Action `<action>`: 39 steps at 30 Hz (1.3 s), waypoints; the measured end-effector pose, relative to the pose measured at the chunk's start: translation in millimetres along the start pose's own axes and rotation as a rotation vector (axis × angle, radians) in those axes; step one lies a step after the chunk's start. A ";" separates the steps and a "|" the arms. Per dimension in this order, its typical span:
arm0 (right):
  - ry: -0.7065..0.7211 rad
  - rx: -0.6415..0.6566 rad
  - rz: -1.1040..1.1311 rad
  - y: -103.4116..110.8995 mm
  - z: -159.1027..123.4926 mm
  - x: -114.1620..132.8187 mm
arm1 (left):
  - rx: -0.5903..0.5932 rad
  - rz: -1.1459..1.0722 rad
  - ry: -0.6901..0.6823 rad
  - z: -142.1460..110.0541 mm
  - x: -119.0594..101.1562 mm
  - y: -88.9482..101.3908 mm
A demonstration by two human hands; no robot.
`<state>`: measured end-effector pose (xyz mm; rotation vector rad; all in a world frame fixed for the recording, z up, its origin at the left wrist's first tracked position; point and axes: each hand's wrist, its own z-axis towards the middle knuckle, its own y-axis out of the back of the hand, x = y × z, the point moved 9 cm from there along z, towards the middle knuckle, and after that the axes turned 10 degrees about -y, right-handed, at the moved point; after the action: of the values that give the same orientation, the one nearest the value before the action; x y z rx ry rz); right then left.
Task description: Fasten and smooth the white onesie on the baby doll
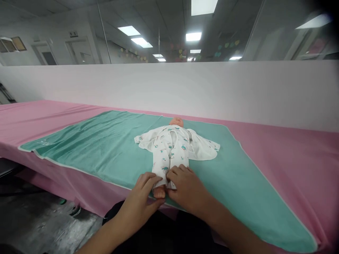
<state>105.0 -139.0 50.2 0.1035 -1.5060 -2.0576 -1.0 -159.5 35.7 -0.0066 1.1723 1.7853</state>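
doll [177, 121] on its back, centre of frame, on green cloth [100, 141] over the desk [304, 158]; trousers [162, 155] reach lower centre. left hand [141, 192]: thumb and fingers spread around a bare foot [159, 192], fingertips on the cuff. right hand [186, 188]: fingers curled over the other cuff; cannot tell if pinching. judgement: handle both cuffs lightly and evenly, keep toes clear of the hem, avoid twisting the cloth. containment: trousers around the legs; shirt [203, 146] sleeves spread sideways, arms inside not visible.
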 end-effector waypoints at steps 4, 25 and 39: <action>-0.011 -0.076 -0.047 -4.2 1.4 19.4 | -0.075 0.026 -0.019 -2.8 7.0 2.4; -0.430 -0.097 0.296 -3.1 -64.9 -45.0 | -0.226 0.158 -0.233 -29.6 -19.8 18.3; -0.185 -0.138 0.274 15.8 -80.4 -2.0 | -0.003 0.174 -0.284 13.4 -35.7 -30.6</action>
<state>144.2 -209.4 34.8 -0.3370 -1.3904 -1.9813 46.0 -172.8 38.1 0.3464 0.9881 1.8672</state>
